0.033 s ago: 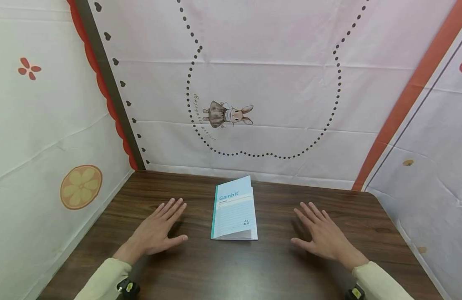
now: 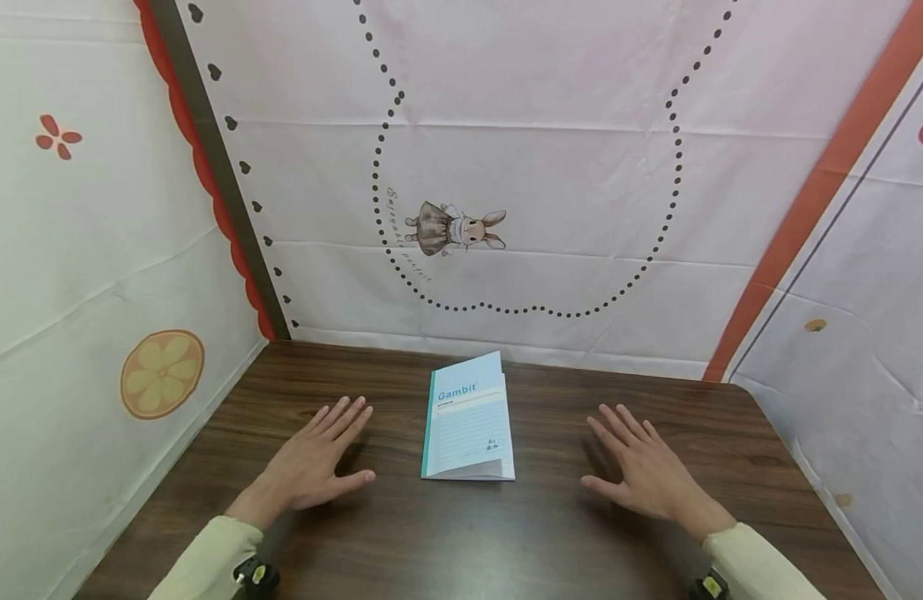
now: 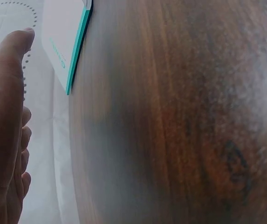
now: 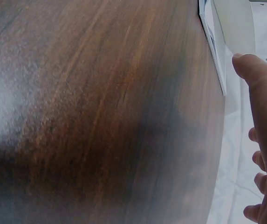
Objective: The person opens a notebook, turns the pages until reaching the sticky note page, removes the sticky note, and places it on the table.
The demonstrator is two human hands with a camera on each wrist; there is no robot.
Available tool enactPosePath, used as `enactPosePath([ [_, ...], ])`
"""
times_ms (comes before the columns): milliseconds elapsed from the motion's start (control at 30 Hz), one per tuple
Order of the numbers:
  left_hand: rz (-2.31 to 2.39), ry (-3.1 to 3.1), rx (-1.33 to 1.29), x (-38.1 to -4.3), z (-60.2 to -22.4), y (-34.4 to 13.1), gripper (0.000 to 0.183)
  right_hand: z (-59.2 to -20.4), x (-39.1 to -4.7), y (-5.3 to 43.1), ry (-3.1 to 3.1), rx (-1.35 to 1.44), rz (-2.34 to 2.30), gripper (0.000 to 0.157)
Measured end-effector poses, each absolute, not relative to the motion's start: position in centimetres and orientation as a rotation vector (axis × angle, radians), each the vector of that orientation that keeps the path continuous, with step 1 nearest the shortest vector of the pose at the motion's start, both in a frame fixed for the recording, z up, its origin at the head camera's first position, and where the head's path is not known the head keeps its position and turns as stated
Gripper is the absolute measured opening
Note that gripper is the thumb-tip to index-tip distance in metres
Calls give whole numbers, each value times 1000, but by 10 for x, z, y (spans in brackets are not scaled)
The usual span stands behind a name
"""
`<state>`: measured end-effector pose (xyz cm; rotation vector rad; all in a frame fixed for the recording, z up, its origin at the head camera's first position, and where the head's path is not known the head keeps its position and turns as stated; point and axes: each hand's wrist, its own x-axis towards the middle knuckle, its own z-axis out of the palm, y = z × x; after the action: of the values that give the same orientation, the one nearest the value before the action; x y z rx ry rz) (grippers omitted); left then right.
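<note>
In the head view a light blue notebook (image 2: 467, 421) with "Gambit" on its cover lies closed between the two hands, its teal spine to the left. Its cover lifts a little at the right-hand corners. To the left of it is my left hand (image 2: 311, 458), palm down with straight, spread fingers and nothing held. On the other side my right hand (image 2: 649, 471) hangs much the same way, fingers spread, holding nothing. Both wrist views show the notebook's edge (image 3: 75, 56) beyond the thumb, apart from the hand.
A dark brown wooden table (image 2: 461, 542) spreads under both hands. White printed cloth (image 2: 544, 192) rises behind its far edge, with more cloth along the left and right sides. Pale sleeves and black wrist devices (image 2: 256, 575) cover the wrists.
</note>
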<state>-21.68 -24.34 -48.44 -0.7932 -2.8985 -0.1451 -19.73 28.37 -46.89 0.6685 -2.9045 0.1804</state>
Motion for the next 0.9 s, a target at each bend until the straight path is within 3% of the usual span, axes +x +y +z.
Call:
enactPosePath([
  [533,-179,-2931,-782,-217,-482,-239,95,-472,-197,283,-2900,644,230,91],
  [900,-285,-2957,-717,-216,-479,-229,91,-470,-195,241,-2862,415,614,73],
])
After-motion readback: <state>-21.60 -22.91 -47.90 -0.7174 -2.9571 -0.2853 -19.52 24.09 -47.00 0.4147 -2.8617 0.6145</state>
